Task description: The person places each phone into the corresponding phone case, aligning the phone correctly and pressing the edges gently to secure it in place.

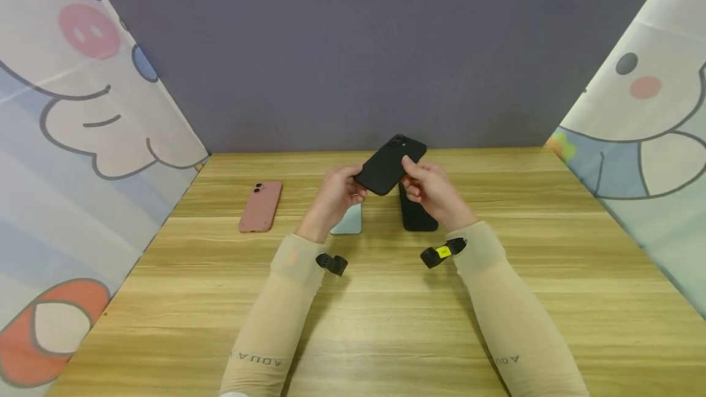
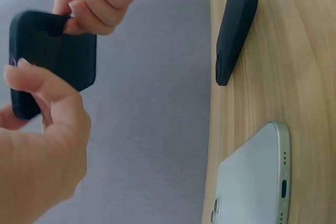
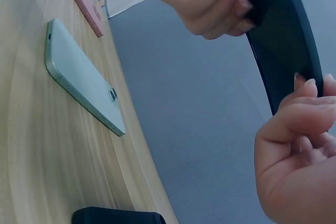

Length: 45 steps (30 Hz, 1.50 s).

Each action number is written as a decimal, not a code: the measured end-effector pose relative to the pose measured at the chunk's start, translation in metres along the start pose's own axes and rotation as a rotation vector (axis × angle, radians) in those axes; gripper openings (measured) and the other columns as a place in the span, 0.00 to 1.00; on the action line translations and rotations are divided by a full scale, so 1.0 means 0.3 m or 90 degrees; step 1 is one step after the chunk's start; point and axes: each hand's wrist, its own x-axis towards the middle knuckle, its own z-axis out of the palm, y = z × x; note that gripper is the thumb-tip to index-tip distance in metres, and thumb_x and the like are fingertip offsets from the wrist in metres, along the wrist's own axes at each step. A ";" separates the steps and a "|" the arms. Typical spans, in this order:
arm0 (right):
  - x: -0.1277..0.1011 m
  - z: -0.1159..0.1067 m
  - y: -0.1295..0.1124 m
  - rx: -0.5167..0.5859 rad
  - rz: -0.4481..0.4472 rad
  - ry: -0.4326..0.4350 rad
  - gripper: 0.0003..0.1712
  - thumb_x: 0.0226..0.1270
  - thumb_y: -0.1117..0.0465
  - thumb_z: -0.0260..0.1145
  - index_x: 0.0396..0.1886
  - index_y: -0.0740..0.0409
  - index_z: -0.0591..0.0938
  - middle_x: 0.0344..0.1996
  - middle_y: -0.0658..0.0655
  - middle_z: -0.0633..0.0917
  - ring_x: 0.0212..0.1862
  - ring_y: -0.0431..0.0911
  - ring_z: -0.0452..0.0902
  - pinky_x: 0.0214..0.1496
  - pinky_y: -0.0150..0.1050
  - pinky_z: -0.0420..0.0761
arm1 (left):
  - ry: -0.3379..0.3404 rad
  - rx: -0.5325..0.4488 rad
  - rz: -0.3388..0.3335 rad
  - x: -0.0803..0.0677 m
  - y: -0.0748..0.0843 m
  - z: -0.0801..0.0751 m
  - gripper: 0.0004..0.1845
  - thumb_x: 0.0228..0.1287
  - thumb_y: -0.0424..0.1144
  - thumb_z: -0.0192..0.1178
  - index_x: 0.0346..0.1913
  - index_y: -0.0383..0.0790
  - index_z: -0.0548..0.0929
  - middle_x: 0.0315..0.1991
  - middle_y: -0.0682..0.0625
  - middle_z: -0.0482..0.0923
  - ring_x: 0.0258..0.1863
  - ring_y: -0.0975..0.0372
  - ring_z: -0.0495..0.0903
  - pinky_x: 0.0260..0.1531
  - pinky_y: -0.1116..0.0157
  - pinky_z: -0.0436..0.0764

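- A person's two bare hands held one black phone-shaped item (image 1: 386, 167) above the far part of a wooden desk (image 1: 375, 323); it was tilted, its camera end toward the upper right in the head view. Whether it was a cased phone or a case alone could not be told.
- The left hand (image 1: 337, 193) had its grip pinched on the lower left end.
- The right hand (image 1: 434, 190) had its grip on the side near the camera end, thumb on the back and fingers curled at the edge.
- As a judgement, the handling was partway along: the black item was off the desk and in both hands, but not yet set down. The other three pieces lay unheld; whether any of them had been dealt with did not show.
- Counted by kind, three pieces lay on the desk: one pink phone (image 1: 261, 207), well to the left, back up; one pale green phone (image 1: 349, 223), back up and partly hidden by the left hand; and one second black item (image 1: 417, 217), partly hidden by the right hand.
- With the held one, that made four phone-shaped pieces, two of them black.
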 end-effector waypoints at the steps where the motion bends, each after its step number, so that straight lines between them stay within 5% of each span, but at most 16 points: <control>1: -0.001 -0.003 -0.002 -0.002 -0.001 -0.006 0.25 0.80 0.53 0.58 0.19 0.55 0.74 0.18 0.50 0.75 0.16 0.38 0.61 0.20 0.28 0.62 | -0.009 -0.003 -0.006 -0.002 0.001 -0.001 0.11 0.76 0.37 0.52 0.37 0.35 0.79 0.20 0.49 0.76 0.17 0.63 0.75 0.21 0.69 0.76; 7: -0.004 -0.011 -0.007 -0.015 0.000 -0.050 0.27 0.80 0.53 0.57 0.16 0.55 0.73 0.17 0.50 0.74 0.16 0.38 0.60 0.19 0.28 0.62 | -0.043 -0.008 -0.020 -0.011 0.001 -0.009 0.12 0.73 0.38 0.50 0.31 0.39 0.78 0.21 0.50 0.76 0.19 0.61 0.74 0.24 0.68 0.76; 17: -0.012 -0.019 -0.004 -0.038 0.003 -0.137 0.27 0.79 0.50 0.59 0.16 0.52 0.68 0.16 0.49 0.73 0.16 0.38 0.62 0.21 0.28 0.63 | -0.087 0.037 -0.005 -0.006 0.004 -0.010 0.17 0.79 0.44 0.54 0.49 0.32 0.84 0.31 0.47 0.82 0.25 0.61 0.83 0.32 0.64 0.84; 21: -0.012 -0.023 -0.001 -0.042 0.000 -0.156 0.28 0.79 0.49 0.58 0.16 0.51 0.66 0.13 0.48 0.71 0.16 0.38 0.61 0.21 0.28 0.63 | -0.091 0.050 0.002 -0.009 0.006 -0.010 0.18 0.79 0.44 0.54 0.49 0.30 0.84 0.32 0.47 0.81 0.26 0.60 0.83 0.32 0.65 0.85; 33: -0.008 -0.013 -0.001 -0.018 0.043 -0.086 0.26 0.81 0.47 0.55 0.21 0.55 0.77 0.19 0.51 0.73 0.17 0.41 0.62 0.21 0.32 0.65 | -0.051 0.027 0.028 -0.004 -0.006 0.006 0.14 0.79 0.41 0.55 0.45 0.31 0.84 0.30 0.49 0.82 0.25 0.62 0.81 0.30 0.66 0.82; 45: -0.011 -0.015 0.003 0.004 0.029 -0.071 0.30 0.83 0.51 0.52 0.14 0.51 0.63 0.18 0.50 0.67 0.16 0.40 0.61 0.22 0.31 0.64 | -0.068 0.023 0.020 -0.005 -0.009 0.009 0.13 0.79 0.39 0.54 0.40 0.35 0.85 0.28 0.49 0.81 0.23 0.62 0.79 0.27 0.67 0.78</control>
